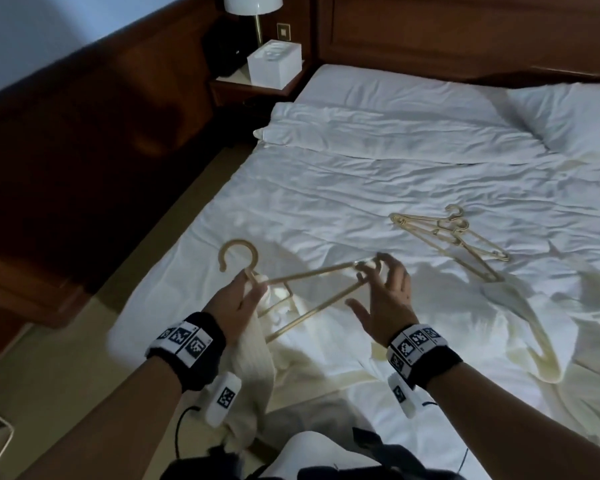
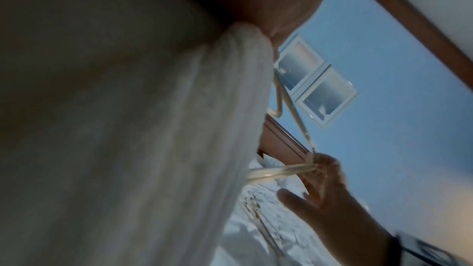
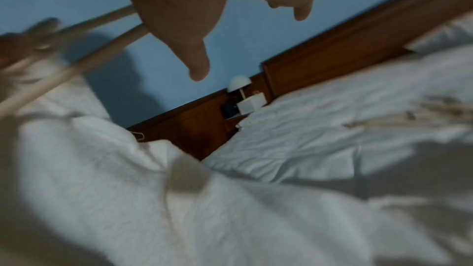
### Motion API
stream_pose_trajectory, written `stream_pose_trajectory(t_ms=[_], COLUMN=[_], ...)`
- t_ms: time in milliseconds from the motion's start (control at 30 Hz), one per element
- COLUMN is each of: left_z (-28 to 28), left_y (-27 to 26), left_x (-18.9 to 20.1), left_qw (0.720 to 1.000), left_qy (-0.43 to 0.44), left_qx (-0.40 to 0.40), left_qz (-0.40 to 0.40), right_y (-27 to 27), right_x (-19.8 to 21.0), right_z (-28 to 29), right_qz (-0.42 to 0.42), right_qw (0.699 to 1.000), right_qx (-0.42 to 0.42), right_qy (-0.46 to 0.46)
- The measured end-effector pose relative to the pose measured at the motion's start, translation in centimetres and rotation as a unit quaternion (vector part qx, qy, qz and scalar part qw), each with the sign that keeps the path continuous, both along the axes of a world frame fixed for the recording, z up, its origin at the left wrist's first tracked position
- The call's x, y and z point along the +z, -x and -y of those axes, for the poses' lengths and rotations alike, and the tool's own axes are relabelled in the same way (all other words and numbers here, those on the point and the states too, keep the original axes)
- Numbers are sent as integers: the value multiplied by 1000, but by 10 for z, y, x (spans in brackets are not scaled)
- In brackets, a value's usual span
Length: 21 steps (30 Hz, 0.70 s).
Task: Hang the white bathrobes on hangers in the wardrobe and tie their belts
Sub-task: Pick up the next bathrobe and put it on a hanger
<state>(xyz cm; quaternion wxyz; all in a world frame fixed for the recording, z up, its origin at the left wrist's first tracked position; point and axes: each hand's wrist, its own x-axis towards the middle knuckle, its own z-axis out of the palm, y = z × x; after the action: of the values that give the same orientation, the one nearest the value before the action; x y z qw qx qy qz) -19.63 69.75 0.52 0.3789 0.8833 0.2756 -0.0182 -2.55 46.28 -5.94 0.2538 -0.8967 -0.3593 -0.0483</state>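
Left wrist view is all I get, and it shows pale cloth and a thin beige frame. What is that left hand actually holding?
Observer: The head view shows the left hand gripping a beige plastic hanger at the neck, just under its hook, together with a fold of white ribbed bathrobe.
Operator: Is the robe on the hanger yet?
Observer: No. Both hanger shoulders are bare, and the robe hangs below the hand.
Operator: Are there any more hangers around?
Observer: Yes. Spare beige hangers lie stacked on the white bed, and two hooks show.
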Motion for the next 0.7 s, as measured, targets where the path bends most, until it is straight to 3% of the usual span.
stream_pose_trajectory(t_ms=[67,167,267,400,567,700], left_z=[2,6,-1,-14,-13,-39], left_y=[3,6,12,26,34,50], left_x=[11,29,38,42,46,32], left_qw=[999,994,991,983,987,992], left_qy=[-31,-80,-88,-50,-55,-67], left_qx=[10,-38,5,62,6,-12], left_qz=[43,60,98,168,149,105], right_y=[3,23,42,59,35,-20], right_x=[-14,-25,-29,-41,-41,-19], right_z=[-8,-28,-51,-68,-71,-24], right_qz=[-46,-146,-163,-173,-265,-294], right_qw=[996,979,970,983,963,949], right_qx=[-38,-39,-7,31,-28,-93], right_qy=[-70,-140,-180,-56,30,60])
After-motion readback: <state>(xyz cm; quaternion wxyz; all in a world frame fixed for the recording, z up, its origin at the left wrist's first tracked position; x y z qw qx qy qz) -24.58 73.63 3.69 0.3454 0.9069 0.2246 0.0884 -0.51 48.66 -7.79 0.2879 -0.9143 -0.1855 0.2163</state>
